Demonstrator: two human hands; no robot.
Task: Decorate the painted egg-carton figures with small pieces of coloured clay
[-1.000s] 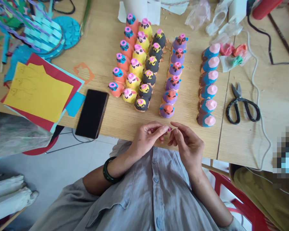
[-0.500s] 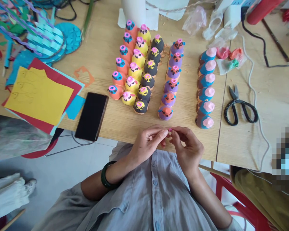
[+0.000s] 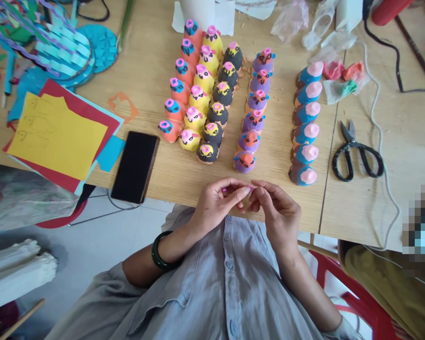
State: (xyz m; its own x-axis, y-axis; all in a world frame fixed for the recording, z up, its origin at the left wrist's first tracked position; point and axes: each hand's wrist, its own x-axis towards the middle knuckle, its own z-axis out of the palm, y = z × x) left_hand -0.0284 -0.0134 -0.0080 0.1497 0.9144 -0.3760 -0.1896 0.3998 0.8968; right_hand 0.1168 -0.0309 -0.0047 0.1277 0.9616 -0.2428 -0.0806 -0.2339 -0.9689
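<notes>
Close to the table's front edge, my left hand and my right hand meet at their fingertips. Both are closed in a pinch on a tiny piece of pink clay. A second bit of pink shows among the curled fingers of my left hand. Just beyond my hands stands a row of purple clay heads with orange faces; the nearer two lack the pink ring seen on the others. Further left are rows of black heads, yellow heads and orange heads with pink rings.
Blue and brown clay heads with pink tops line up at the right, beside black-handled scissors and a white cable. A phone and coloured paper lie left. Bags of clay sit behind. People are at both sides.
The view has shifted slightly. My fingertips still pinch the pink clay, my right index finger has lifted a little, and a second pink bit now shows in my left hand.
</notes>
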